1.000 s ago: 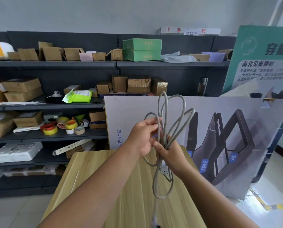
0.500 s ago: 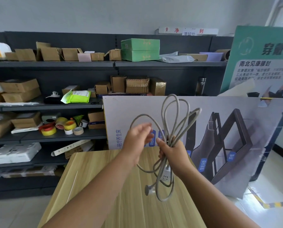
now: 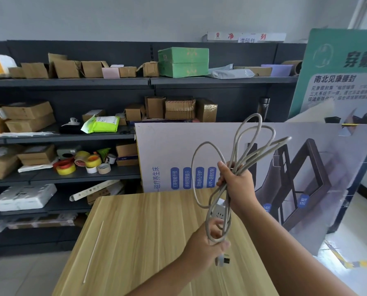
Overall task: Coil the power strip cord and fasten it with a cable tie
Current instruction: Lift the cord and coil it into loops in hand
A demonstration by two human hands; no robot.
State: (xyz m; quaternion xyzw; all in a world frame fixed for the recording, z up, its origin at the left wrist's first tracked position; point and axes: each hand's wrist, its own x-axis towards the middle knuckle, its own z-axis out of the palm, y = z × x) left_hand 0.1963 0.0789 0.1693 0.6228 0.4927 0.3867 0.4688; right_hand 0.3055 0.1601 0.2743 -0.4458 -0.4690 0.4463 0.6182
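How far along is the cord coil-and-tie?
Done: most of the cord is gathered into loose loops, clamped mid-bundle by the right hand. In hand: the left hand grips the lower loops by the plug; the power strip hangs behind. Left: tidy the uneven loops, pick up the cable tie, untouched on the table, and fasten.

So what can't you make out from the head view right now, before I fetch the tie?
- Power strip: mostly hidden behind the cord loops and right hand; socket count unreadable.
- Plug: partly covered by the left hand, blurred; prongs unclear.
- Cord: loops overlap, count uncertain.
- Tie: thin white strip on the table; head end too small to tell.
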